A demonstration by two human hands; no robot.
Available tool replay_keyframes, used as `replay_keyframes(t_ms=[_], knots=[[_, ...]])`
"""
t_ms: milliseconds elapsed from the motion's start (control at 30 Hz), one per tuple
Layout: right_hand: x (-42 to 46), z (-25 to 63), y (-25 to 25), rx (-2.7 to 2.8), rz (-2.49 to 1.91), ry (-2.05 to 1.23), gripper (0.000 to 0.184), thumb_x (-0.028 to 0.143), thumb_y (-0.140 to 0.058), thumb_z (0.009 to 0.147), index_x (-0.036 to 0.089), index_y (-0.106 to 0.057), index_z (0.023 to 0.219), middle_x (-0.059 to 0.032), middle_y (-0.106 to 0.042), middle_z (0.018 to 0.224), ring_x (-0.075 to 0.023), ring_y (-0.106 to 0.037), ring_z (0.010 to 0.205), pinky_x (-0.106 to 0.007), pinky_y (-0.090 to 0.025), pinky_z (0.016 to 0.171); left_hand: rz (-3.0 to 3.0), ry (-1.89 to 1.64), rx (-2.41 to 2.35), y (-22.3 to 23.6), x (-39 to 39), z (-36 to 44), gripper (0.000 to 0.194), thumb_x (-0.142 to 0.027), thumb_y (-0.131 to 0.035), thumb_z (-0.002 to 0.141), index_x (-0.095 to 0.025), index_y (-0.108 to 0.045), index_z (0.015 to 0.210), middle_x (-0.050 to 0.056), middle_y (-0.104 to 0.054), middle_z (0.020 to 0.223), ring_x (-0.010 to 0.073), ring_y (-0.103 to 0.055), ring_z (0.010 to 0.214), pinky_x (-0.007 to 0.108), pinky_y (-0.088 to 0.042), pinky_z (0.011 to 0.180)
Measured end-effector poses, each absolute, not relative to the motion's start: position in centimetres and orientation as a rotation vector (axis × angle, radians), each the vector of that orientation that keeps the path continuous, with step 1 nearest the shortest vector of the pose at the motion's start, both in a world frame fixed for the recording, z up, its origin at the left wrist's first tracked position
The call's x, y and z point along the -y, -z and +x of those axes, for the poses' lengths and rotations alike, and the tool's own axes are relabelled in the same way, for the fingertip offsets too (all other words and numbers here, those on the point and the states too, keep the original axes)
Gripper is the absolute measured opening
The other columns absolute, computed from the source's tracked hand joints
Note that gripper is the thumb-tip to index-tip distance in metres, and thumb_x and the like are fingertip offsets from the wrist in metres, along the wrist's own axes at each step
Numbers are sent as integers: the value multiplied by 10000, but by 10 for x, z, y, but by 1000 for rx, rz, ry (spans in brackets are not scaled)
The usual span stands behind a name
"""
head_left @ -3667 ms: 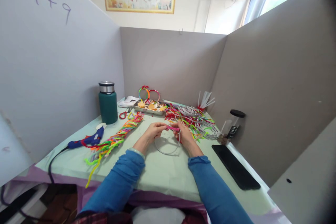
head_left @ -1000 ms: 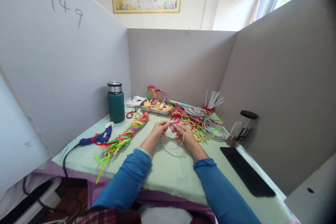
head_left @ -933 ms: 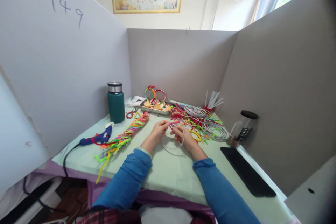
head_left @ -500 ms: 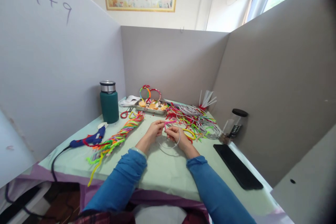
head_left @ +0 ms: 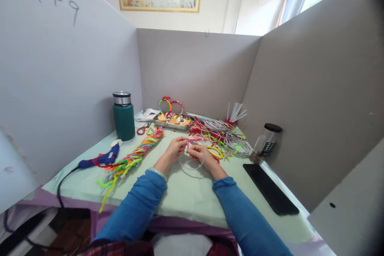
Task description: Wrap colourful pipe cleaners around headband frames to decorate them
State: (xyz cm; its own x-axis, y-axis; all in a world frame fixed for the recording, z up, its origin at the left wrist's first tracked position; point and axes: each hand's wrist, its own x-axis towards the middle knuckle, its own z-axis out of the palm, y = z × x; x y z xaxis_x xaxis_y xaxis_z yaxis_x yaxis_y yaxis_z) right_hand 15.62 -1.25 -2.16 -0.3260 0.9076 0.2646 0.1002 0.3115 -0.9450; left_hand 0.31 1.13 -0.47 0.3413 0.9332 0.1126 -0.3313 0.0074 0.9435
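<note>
Above the middle of the table, my left hand (head_left: 177, 148) pinches a thin grey wire hoop (head_left: 192, 169) where a pink pipe cleaner (head_left: 194, 141) is wound on its far side. Close beside it, the fingers of my right hand (head_left: 201, 155) are closed on the hanging end of that pink pipe cleaner. The hoop's near side curves down below both hands. Behind my right hand lie yellow-handled scissors (head_left: 216, 152), partly covered by it. A bundle of many-coloured pipe cleaners (head_left: 136, 156) rests left of my left hand.
A blue glue gun (head_left: 100, 159) with a cord and a green bottle (head_left: 123, 118) stand at left. Behind are a metal tray (head_left: 172, 127) of shell-like pieces and finished hoops (head_left: 165, 106). Grey wire coils (head_left: 240, 146) heap at back right; a black phone-like slab (head_left: 270, 189) and a jar (head_left: 270, 140) sit right.
The view has shifted very slightly. Both hands keep their places on the hoop and the pink pipe cleaner, with hardly any finger movement.
</note>
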Motion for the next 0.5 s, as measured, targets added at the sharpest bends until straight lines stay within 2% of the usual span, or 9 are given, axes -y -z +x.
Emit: replay_keyframes(t_ms=[200,300,500], knots=[[5,158,28,1677,-996,-1087,239,375,-627,706,153,-604,621,16,-544,516,-73,-377,421,-221,-264,427,1140,-1087,-660,0,-8,3,245,-233,-701,619,-147,-494,717,-116,-303,449,0,-185,339,179,-75,357],[2,156,29,1619,-1024,-1036,217,362,-633,685,156,-609,621,17,-546,511,-76,-383,415,-223,-269,421,1169,-1074,-644,1,-7,3,283,-275,-729,615,-141,-518,749,-116,-298,448,3,-195,346,175,-88,357],[-4,159,32,1392,-1068,-1056,307,443,-661,652,144,-601,610,10,-535,502,-68,-362,384,-223,-239,390,1230,-1047,-638,6,-10,2,328,-368,-734,643,-142,-537,775,-112,-297,455,5,-187,348,178,-89,355]])
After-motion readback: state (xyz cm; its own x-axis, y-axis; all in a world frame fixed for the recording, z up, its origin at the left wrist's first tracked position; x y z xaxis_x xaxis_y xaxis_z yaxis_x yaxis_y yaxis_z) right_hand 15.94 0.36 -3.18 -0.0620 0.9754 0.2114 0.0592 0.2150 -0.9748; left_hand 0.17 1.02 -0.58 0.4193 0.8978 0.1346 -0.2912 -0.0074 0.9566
